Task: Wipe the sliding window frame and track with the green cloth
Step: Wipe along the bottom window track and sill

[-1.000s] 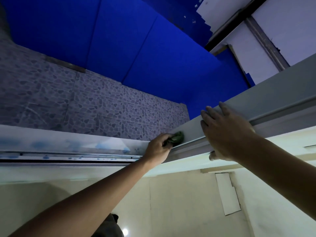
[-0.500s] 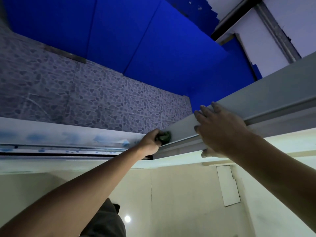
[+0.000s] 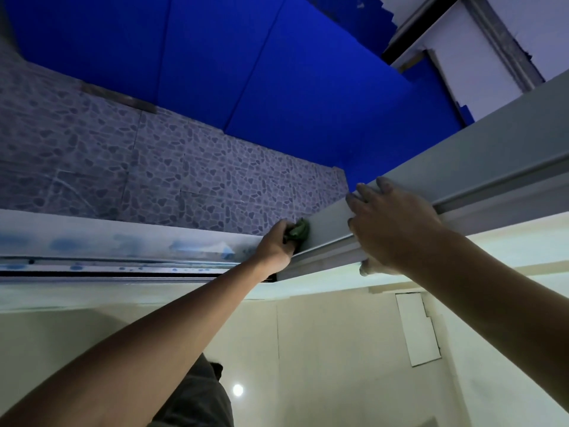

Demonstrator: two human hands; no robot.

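Note:
My left hand (image 3: 275, 243) grips a bunched green cloth (image 3: 299, 230) and presses it against the end of the grey sliding window frame (image 3: 480, 167), where that frame meets the metal track (image 3: 123, 266). My right hand (image 3: 391, 223) grips the same frame just to the right of the cloth, fingers over its top face and thumb under its lower edge. The track runs left from the cloth and carries blue smears.
Beyond the frame is a pebble-patterned tile surface (image 3: 154, 167) and blue panels (image 3: 246, 72). A cream wall (image 3: 338, 349) with a white rectangular plate (image 3: 415, 328) lies below the track. My dark clothing shows at the bottom edge.
The view has shifted slightly. My left hand and the cloth have slid a little left along the frame's end, and my right hand has moved left with it.

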